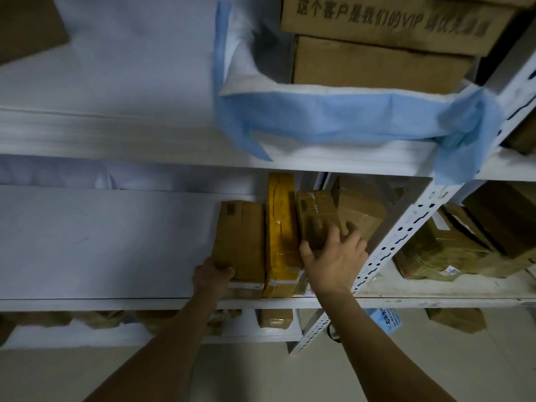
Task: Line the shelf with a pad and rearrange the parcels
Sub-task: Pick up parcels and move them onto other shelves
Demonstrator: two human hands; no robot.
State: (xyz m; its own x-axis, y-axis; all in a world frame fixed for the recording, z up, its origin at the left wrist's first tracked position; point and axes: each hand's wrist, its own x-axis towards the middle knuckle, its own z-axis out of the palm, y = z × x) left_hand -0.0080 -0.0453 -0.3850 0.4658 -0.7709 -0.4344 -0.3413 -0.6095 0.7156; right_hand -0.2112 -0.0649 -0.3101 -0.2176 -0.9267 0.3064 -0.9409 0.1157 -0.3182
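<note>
**Squarely now: parcels being closed up on the lined shelf**

Upright at the right end of the middle shelf (174, 303), on the white pad (101, 242), three parcels are being tidied. The left hand (213, 275) is gripping the brown box (239, 242), fingers curled round its near corner; the right hand (333, 256), fingers spread, is clasping the small box (317, 216) beside the yellow parcel (282, 236). Pressing both inward evenly should keep them upright.

White metal shelf (116, 303) carries a white pad (101, 242) under upright parcels (278, 233).
</note>
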